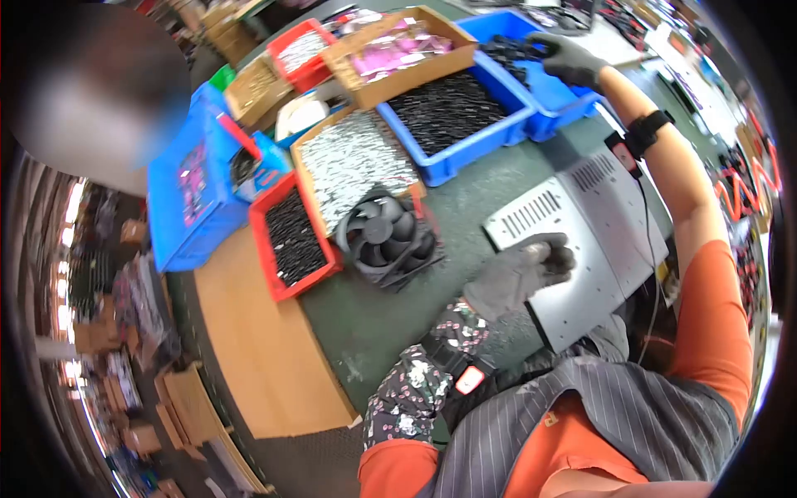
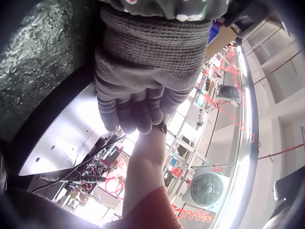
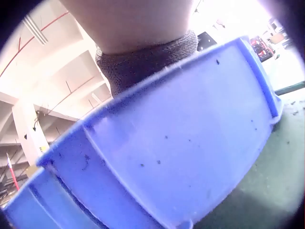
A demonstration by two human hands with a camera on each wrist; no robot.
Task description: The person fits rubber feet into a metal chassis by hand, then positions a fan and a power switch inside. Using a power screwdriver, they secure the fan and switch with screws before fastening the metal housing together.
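Observation:
My gloved left hand (image 1: 519, 274) is over the near left part of a bent metal panel (image 1: 594, 257) with rows of vent slots. Its fingers (image 2: 126, 114) are loosely bent, and nothing shows in them. Far to the right, my gloved right hand (image 1: 573, 65) reaches into a blue bin (image 1: 552, 98) with small black parts (image 1: 506, 56). Its fingertips are right at those parts; I cannot tell whether they pinch one. In the right wrist view, the bin's blue wall (image 3: 186, 143) hides the hand below the glove cuff (image 3: 143, 62).
A black cooling fan (image 1: 386, 236) stands left of the panel. Behind it are a box of silvery pieces (image 1: 353, 162), a blue bin of black strips (image 1: 452, 112) and a cardboard box with pink packets (image 1: 403, 50). A red bin (image 1: 332, 264) and cardboard sheet (image 1: 257, 332) lie left.

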